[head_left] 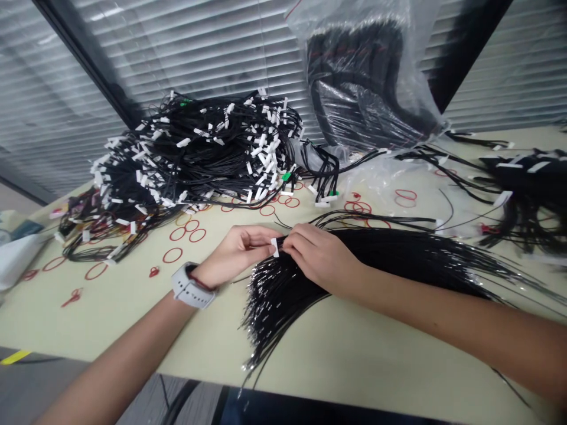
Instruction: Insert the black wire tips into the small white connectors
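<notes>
1. Left hand point(239, 251): its grip pinches a small white connector point(275, 248), above the left end of a thick bundle of black wires point(287, 295) with shiny tips.
2. Right hand point(325, 257): its grip is closed at the wires just right of the connector; how many it holds is hidden. The forearm crosses the bundle, covering part of it.
3. Far left, a large heap of black cables point(212, 159) with white plugs crowds the desk point(110, 319); more cables point(531, 183) lie at the far right.
4. A clear plastic bag point(358, 88) full of black wires leans at the far side, before window blinds point(199, 47).
5. Red rubber bands point(172, 262) dot the pale yellowish desktop.
6. Green tags point(286, 176) mark the heap; any print on them is too small to read.
</notes>
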`<state>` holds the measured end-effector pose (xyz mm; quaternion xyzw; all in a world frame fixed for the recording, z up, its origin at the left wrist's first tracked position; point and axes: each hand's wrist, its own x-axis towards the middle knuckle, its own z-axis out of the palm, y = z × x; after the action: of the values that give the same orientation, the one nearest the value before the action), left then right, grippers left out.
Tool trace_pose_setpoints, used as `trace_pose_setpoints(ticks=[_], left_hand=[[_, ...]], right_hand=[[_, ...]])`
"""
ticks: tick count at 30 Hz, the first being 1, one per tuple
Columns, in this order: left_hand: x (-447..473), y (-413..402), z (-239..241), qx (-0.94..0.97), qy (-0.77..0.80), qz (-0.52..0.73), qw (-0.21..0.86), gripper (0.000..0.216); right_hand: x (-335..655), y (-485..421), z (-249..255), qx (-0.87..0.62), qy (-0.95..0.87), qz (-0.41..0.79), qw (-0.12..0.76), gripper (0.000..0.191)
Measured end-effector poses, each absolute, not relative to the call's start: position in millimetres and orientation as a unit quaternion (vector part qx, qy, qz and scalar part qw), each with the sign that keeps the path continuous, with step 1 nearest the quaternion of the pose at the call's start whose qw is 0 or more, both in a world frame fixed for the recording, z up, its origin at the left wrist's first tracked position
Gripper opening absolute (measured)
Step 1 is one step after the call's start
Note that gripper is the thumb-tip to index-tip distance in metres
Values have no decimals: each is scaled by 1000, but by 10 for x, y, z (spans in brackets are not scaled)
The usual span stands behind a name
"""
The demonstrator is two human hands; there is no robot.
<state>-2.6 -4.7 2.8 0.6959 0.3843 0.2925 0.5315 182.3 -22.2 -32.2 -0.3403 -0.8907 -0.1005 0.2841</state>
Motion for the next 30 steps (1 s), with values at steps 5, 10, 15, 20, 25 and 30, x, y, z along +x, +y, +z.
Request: trace_pose_setpoints(ticks=[5, 10, 15, 20, 25, 30], left_hand=[[-58, 1, 51, 732, 390, 247, 500, 21], [-76, 46, 17, 753, 393, 252, 463, 22], [-81, 59, -15, 754, 399, 233, 466, 21], [-114, 89, -34, 727, 384, 230, 521, 19], [-111, 84, 5, 729, 401, 248, 496, 16], [-107, 87, 17, 734, 408, 272, 470, 15]], right_hand=[[1892, -203, -153, -334, -906, -156, 208, 19], [1912, -313, 121, -281, -946, 18, 161, 16], [1858, -466, 75, -213, -964, 126, 103, 14], [1907, -459, 71, -234, -963, 84, 107, 24], [1950, -339, 106, -332, -916, 163, 153, 21], [1927, -247, 25, -409, -861, 188, 235, 13]])
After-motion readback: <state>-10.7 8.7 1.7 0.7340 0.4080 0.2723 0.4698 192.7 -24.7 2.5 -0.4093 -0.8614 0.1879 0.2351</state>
